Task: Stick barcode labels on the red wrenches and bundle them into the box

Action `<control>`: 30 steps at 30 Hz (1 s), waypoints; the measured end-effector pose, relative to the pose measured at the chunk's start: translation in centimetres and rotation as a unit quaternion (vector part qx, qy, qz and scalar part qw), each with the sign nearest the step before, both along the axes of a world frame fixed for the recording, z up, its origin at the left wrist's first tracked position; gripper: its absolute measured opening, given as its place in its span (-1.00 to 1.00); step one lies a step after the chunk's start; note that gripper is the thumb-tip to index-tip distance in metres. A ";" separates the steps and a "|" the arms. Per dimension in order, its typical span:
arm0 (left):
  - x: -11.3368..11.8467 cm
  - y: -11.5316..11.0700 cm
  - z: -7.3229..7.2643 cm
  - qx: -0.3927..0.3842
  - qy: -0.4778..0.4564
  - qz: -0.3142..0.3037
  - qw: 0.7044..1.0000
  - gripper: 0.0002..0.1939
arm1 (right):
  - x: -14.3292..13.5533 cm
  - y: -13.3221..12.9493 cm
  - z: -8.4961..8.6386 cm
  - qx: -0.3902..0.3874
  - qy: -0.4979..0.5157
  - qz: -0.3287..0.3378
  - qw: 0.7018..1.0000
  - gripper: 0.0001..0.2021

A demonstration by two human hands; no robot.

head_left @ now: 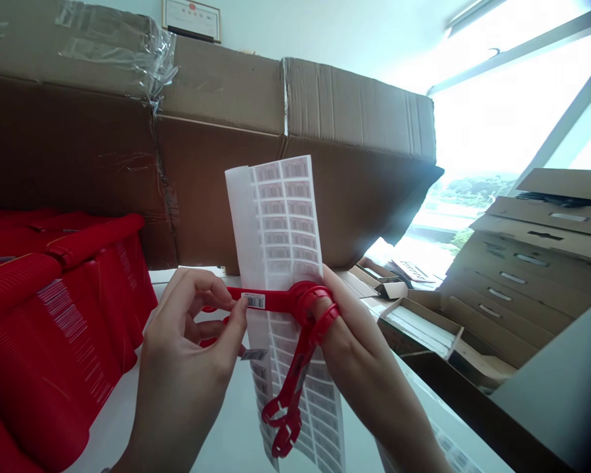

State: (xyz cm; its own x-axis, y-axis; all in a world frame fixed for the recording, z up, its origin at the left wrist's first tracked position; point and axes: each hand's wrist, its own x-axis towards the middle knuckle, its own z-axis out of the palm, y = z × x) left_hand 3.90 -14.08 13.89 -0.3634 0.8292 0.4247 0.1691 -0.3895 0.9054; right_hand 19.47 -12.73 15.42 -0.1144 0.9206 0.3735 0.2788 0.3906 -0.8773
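My left hand pinches the end of a red strap between thumb and fingers, near a small white barcode label on the strap. A second barcode label juts out below my left fingertips. My right hand is bent at the strap's round end, with its fingers mostly hidden behind the straps and the sheet. More red straps hang down from there, with slotted ends. Behind them stands a long, curved white sheet of barcode labels, upright between my hands.
Stacks of red straps fill the left side. A large taped cardboard box spans the back. At right are an open box of white items and piled flat cartons beside a window.
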 end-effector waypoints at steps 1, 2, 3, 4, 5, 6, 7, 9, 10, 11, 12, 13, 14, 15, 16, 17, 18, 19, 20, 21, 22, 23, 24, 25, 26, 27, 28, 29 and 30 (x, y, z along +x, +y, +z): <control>0.0 0.2 0.0 -0.005 0.000 0.001 1.000 -0.75 | 0.0 -0.1 0.0 0.012 -0.005 0.003 1.000 -0.71; 0.0 0.4 0.0 -0.010 -0.001 -0.001 1.000 -0.74 | 0.0 -0.1 -0.1 0.023 -0.009 0.004 1.000 -0.72; -0.1 0.6 -0.1 -0.015 0.003 -0.007 1.000 -0.74 | 0.0 -0.2 -0.1 0.029 -0.013 0.003 0.999 -0.73; -0.2 0.9 -0.1 -0.018 0.014 -0.010 1.000 -0.74 | 0.0 -0.2 -0.2 0.030 -0.018 0.001 0.999 -0.74; -0.3 1.2 -0.2 -0.018 0.036 -0.008 0.999 -0.74 | -0.1 -0.1 -0.3 0.027 -0.025 0.000 0.999 -0.74; -0.5 1.4 -0.3 -0.013 0.069 0.002 0.998 -0.74 | -0.2 0.0 -0.5 0.023 -0.034 0.000 0.999 -0.74; -0.7 1.7 -0.5 -0.005 0.111 0.021 0.994 -0.72 | -0.3 0.2 -0.6 0.020 -0.045 0.002 0.999 -0.74; -1.2 2.2 -0.8 0.010 0.197 0.078 0.977 -0.68 | -0.6 0.5 -1.0 0.013 -0.063 0.013 0.998 -0.75; -1.3 2.5 -0.9 0.014 0.236 0.108 0.966 -0.65 | -0.8 0.6 -1.1 0.010 -0.068 0.020 0.997 -0.75; -1.5 2.7 -1.1 0.014 0.272 0.137 0.953 -0.61 | -1.0 0.7 -1.2 0.009 -0.069 0.025 0.997 -0.76; -1.6 2.9 -1.2 0.011 0.303 0.164 0.939 -0.57 | -1.2 0.8 -1.3 0.010 -0.068 0.025 0.997 -0.77; -1.7 3.0 -1.3 0.006 0.331 0.187 0.925 -0.52 | -1.3 0.9 -1.3 0.010 -0.066 0.023 0.998 -0.76; -1.7 3.1 -1.4 0.001 0.353 0.204 0.913 -0.48 | -1.3 0.9 -1.3 0.011 -0.061 0.020 0.998 -0.76; -1.7 3.2 -1.5 -0.002 0.370 0.216 0.903 -0.44 | -1.3 0.9 -1.2 0.011 -0.052 0.017 0.998 -0.74; -1.8 3.2 -1.5 -0.003 0.383 0.222 0.897 -0.42 | -1.3 1.0 -1.2 0.010 -0.041 0.015 0.999 -0.74; -1.8 3.2 -1.4 -0.004 0.391 0.225 0.893 -0.40 | -1.2 1.0 -1.1 0.008 -0.031 0.015 0.999 -0.73; -1.8 3.0 -1.3 -0.002 0.397 0.227 0.889 -0.39 | -1.2 1.0 -1.0 0.008 -0.022 0.015 1.000 -0.73; -1.8 2.8 -1.2 -0.003 0.399 0.229 0.888 -0.39 | -1.1 1.0 -0.9 0.010 -0.016 0.012 1.000 -0.73; -1.9 2.5 -0.9 -0.003 0.396 0.226 0.890 -0.39 | -1.0 1.1 -0.9 0.013 -0.013 0.007 1.000 -0.73; -2.0 2.2 -0.6 -0.003 0.386 0.213 0.898 -0.40 | -0.9 1.2 -0.8 0.014 -0.013 -0.001 1.000 -0.73; -2.1 1.7 -0.3 -0.001 0.364 0.186 0.913 -0.44 | -0.7 1.4 -0.7 0.015 -0.012 -0.008 1.000 -0.73; -2.3 1.2 0.0 0.000 0.333 0.149 0.931 -0.48 | -0.5 1.6 -0.7 0.015 -0.009 -0.015 1.000 -0.72; -2.5 0.7 0.3 -0.001 0.296 0.111 0.949 -0.54 | -0.3 1.8 -0.6 0.013 -0.005 -0.022 1.000 -0.72; -2.7 0.3 0.5 -0.003 0.260 0.083 0.962 -0.58 | 0.0 2.1 -0.5 0.011 0.000 -0.026 1.000 -0.72; -2.9 -0.1 0.6 -0.002 0.235 0.072 0.969 -0.62 | 0.3 2.3 -0.4 0.010 0.005 -0.032 0.999 -0.72; -3.0 -0.3 0.6 0.005 0.223 0.081 0.971 -0.63 | 0.5 2.5 -0.3 0.010 0.009 -0.037 0.999 -0.72; -3.1 -0.4 0.5 0.026 0.223 0.106 0.969 -0.62 | 0.7 2.6 -0.2 0.009 0.012 -0.042 0.999 -0.72; -3.0 -0.4 0.3 0.052 0.231 0.132 0.963 -0.58 | 0.7 2.6 -0.1 0.007 0.014 -0.044 0.999 -0.71; -2.9 -0.2 0.1 0.076 0.241 0.150 0.956 -0.51 | 0.7 2.5 0.0 0.008 0.017 -0.044 0.999 -0.70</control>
